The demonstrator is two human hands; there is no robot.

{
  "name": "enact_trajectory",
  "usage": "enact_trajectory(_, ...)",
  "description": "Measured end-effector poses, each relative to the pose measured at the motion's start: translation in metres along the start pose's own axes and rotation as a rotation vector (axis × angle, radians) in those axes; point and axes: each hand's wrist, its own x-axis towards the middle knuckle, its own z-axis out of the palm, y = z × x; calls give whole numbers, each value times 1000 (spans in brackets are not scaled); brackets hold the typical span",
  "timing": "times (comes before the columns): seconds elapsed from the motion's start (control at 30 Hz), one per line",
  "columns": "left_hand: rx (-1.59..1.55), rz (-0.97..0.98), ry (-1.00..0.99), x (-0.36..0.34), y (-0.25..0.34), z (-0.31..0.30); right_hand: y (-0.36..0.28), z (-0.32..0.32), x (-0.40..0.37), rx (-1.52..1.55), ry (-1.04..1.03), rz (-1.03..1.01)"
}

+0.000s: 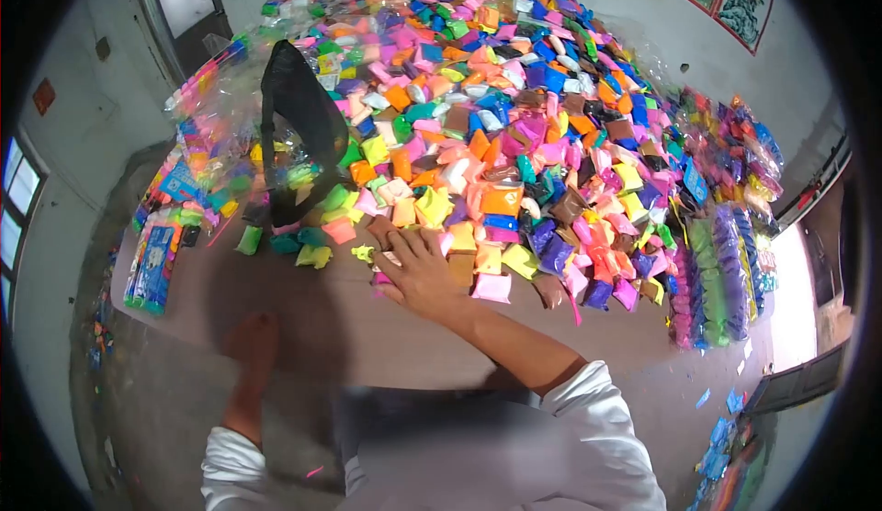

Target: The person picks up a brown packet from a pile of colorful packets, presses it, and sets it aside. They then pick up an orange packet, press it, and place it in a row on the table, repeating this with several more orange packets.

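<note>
A large heap of small coloured packets (501,201) covers the table (404,346). My right hand (423,277) lies on the heap's front edge with its fingers spread, touching brown and yellow packets. My left hand (253,336) is over the table's front left edge, in shadow; its fingers are too dark and blurred to make out. Beyond it, a yellow packet (313,256) and a green packet (248,240) lie at the front of the heap. A black mesh-like piece (299,125) stands on the heap's left side.
Packs in clear wrapping (152,268) lie at the table's left end. Long clear bags of coloured packets (717,277) hang over the right edge. Blue scraps (717,447) are on the floor at the lower right. A doorway (795,281) is at the right.
</note>
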Motion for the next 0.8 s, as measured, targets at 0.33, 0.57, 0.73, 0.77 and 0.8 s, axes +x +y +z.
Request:
enact_trajectory(0.33, -173, 212, 106, 11, 63, 6, 39, -14, 9, -85, -88, 49)
enact_trajectory(0.57, -229, 218, 96, 10, 58, 13, 71, -32, 25, 11, 114, 65)
enact_trajectory(0.73, -224, 232, 134, 11, 59, 14, 122, -20, 64, -102, 192, 222)
enact_trajectory(0.77, -256, 231, 90, 13, 61, 15, 128, -14, 70, -128, 141, 204)
enact_trajectory(0.8, -262, 237, 92, 12, 62, 13, 133, -4, 75, -153, 89, 187)
